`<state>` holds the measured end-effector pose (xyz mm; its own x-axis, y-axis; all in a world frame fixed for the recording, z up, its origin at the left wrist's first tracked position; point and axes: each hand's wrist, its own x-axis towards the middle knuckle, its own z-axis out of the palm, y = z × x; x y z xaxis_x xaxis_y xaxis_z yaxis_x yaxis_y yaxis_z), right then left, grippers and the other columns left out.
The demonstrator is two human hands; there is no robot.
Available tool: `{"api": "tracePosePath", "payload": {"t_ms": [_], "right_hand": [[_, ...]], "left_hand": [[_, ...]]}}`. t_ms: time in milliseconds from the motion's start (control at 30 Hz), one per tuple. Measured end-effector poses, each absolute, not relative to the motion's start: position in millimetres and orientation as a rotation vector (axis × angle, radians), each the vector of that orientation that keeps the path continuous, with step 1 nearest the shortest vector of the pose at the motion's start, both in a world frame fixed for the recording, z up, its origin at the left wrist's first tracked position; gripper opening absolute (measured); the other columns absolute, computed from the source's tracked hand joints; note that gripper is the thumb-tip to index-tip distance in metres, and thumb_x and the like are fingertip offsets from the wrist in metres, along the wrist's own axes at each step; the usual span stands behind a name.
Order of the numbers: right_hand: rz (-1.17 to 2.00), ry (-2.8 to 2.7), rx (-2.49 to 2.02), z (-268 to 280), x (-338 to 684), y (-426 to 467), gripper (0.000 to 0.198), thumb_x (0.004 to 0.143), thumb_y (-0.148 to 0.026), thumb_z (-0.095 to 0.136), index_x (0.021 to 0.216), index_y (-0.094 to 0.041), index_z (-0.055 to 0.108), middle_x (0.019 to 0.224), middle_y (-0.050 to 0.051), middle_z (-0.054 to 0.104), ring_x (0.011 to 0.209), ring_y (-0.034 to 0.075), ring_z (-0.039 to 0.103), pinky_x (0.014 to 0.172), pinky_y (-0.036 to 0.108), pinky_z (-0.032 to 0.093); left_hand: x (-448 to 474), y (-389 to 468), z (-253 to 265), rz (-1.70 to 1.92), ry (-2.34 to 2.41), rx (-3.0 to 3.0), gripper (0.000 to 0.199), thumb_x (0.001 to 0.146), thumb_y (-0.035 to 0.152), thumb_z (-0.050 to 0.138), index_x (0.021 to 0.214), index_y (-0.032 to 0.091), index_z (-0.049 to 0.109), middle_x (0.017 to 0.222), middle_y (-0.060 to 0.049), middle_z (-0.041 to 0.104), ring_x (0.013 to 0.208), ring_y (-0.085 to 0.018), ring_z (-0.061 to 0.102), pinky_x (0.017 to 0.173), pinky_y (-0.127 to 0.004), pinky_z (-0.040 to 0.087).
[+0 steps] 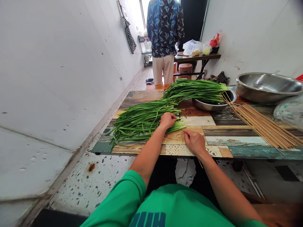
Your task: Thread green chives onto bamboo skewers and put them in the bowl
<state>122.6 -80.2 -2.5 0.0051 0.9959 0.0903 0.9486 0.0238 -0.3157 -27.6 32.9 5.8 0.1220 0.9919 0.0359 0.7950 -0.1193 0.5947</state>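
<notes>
Long green garlic chives lie in a loose pile on the wood-patterned table, their pale stem ends toward the right. My left hand rests over the stem ends, with its fingers closed on some of the stalks; just how many is hidden. Just right of those ends, my right hand is closed on a thin bamboo skewer. One end of the skewer points toward the chives, and the other sticks out below the hand past the table edge.
More chives lie across a steel bowl. Many bamboo skewers are spread at the right, some leaning on that bowl. A large steel basin and a plastic bag stand beyond. A person stands behind the table.
</notes>
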Motion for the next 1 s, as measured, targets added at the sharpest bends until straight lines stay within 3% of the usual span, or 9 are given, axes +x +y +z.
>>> {"api": "tracePosePath", "payload": {"t_ms": [367,667,1000], "right_hand": [[0.253,-1.999,-2.044,0.3,118.6,-75.9,0.039,0.090,-0.028,0.040,0.114,-0.024,0.070,0.099,0.006,0.075,0.090,0.021,0.068,0.074,0.028,0.046],[0.248,-1.995,-2.033,0.5,119.6,-76.7,0.039,0.090,-0.029,0.040,0.116,-0.026,0.069,0.102,0.005,0.074,0.091,0.020,0.068,0.075,0.028,0.047],[0.232,-2.034,-1.976,-3.3,122.9,-79.1,0.039,0.091,-0.029,0.040,0.119,-0.026,0.068,0.104,0.005,0.074,0.091,0.020,0.069,0.077,0.027,0.047]], "left_hand": [[-28.0,32.3,7.4,0.580,1.679,2.027,0.025,0.075,0.011,0.061,0.094,0.012,0.077,0.088,-0.008,0.075,0.080,-0.018,0.065,0.076,-0.026,0.049],[-27.2,30.4,6.7,0.627,1.715,1.926,0.021,0.078,0.020,0.063,0.092,0.012,0.077,0.087,-0.009,0.075,0.080,-0.019,0.066,0.075,-0.027,0.048],[-22.8,31.2,4.2,0.618,1.763,2.000,0.020,0.080,0.018,0.061,0.093,0.017,0.077,0.093,-0.007,0.075,0.086,-0.018,0.066,0.081,-0.027,0.048]]}}
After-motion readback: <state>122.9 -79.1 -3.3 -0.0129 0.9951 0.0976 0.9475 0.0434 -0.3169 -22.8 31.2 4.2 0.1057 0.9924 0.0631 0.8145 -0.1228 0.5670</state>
